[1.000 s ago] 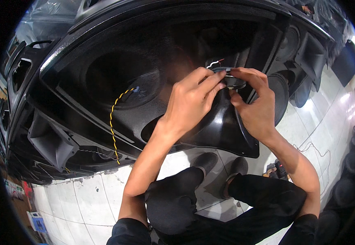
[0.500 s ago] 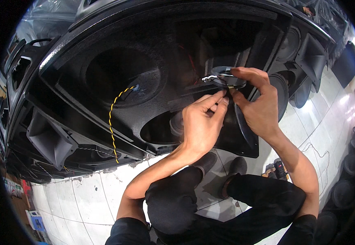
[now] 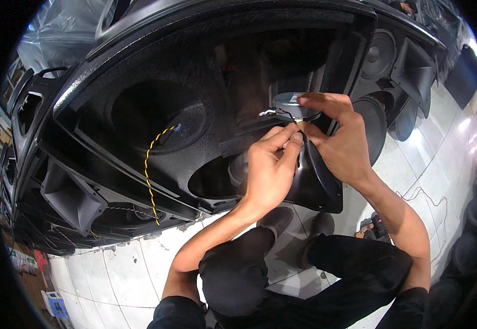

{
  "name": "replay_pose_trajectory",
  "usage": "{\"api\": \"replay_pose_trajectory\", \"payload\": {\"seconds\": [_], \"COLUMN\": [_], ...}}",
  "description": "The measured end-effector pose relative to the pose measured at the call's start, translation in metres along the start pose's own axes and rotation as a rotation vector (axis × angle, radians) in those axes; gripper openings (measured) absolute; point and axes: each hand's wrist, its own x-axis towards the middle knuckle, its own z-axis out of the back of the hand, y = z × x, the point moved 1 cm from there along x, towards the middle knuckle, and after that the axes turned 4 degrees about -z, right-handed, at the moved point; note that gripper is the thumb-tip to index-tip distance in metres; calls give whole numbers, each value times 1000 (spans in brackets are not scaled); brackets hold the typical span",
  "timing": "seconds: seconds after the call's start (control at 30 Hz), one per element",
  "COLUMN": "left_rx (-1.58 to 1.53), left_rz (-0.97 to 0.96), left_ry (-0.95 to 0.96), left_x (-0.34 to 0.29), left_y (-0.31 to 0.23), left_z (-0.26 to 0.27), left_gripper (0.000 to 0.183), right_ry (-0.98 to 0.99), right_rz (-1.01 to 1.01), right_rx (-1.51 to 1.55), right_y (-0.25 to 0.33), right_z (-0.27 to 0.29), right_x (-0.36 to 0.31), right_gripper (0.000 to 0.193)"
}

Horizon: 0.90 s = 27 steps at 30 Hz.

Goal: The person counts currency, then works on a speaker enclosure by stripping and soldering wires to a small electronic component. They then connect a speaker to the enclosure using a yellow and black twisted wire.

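Note:
A round grey-and-black horn driver (image 3: 289, 100) is tilted in front of a speaker cabinet's opening, attached to a black flared horn (image 3: 326, 183). My right hand (image 3: 341, 137) grips the driver's side, fingers on top and thumb below. A short white-and-black twisted wire (image 3: 273, 111) runs from the cabinet side to the driver's edge. There, beside a small pale terminal (image 3: 298, 120), my left hand (image 3: 271, 164) pinches the wire's end between thumb and fingers. The fingertips hide the exact joint.
The large black speaker cabinet (image 3: 205, 104) spans the view ahead. A yellow-and-black twisted wire (image 3: 148, 175) hangs from its round left opening. Other cabinets with horns (image 3: 74, 194) stand either side. A power tool (image 3: 373, 227) lies on the tiled floor (image 3: 134, 274); round black parts (image 3: 466, 252) line the right.
The driver has tipped so more of its grey round back shows, and it has shifted slightly left with my right hand. My left hand keeps its pinch at the driver's edge.

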Motion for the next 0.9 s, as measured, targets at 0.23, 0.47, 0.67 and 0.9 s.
{"api": "replay_pose_trajectory", "payload": {"seconds": [0.23,0.47,0.67,0.9], "left_rx": [-301,-233,-173,-153], "left_rz": [97,132,200,190], "left_ry": [-15,80,68,48], "left_x": [3,7,6,5], "left_y": [11,4,2,6], "left_z": [-4,-1,13,15], "left_gripper": [20,23,29,27], "right_ry": [10,50,102,202], "right_rz": [-4,-21,10,17], "right_rx": [-14,-25,-34,3], "right_y": [0,1,-2,0], "right_z": [0,7,11,19], "right_x": [0,3,9,11], "right_gripper": [39,39,38,41]}}
